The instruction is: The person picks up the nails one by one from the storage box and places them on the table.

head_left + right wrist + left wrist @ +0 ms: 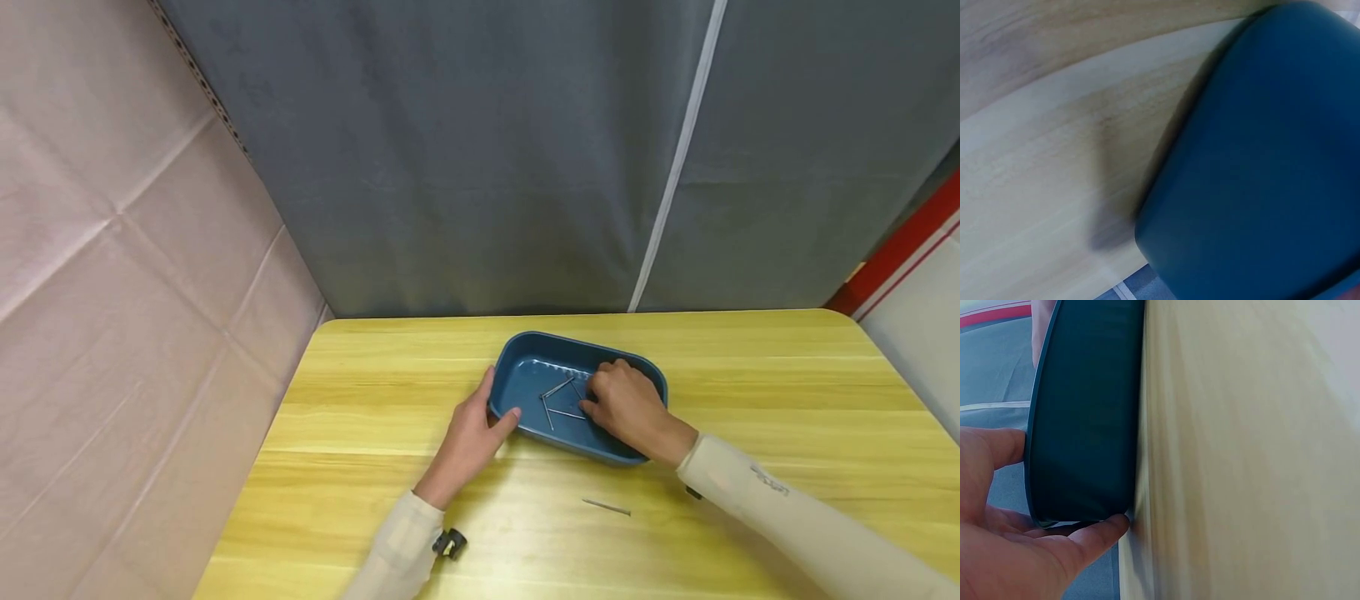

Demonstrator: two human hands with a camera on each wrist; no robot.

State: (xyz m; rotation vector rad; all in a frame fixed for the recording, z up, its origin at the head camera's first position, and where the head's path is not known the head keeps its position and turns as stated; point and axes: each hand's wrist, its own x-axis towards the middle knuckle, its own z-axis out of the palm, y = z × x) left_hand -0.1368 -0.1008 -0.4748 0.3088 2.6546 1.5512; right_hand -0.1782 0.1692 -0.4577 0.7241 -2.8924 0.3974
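A blue rectangular tray (536, 350) with rounded corners sits on the table. My left hand (472, 429) grips its left end, thumb at the near rim and fingers along the outer wall; the left wrist view shows thumb and fingers (1104, 537) around that corner. Inside the tray, my right hand (630, 404) reaches down with bent fingers over the right half. Several thin metal nails (546, 412) lie on the tray floor, some running up to the right fingers. The right fingertips are partly hidden, so I cannot tell whether they pinch a nail.
One loose nail (607, 507) lies on the wooden table (360, 433) in front of the tray. A grey curtain (480, 167) hangs behind the table's far edge, and a pale cloth wall (135, 292) stands on the left.
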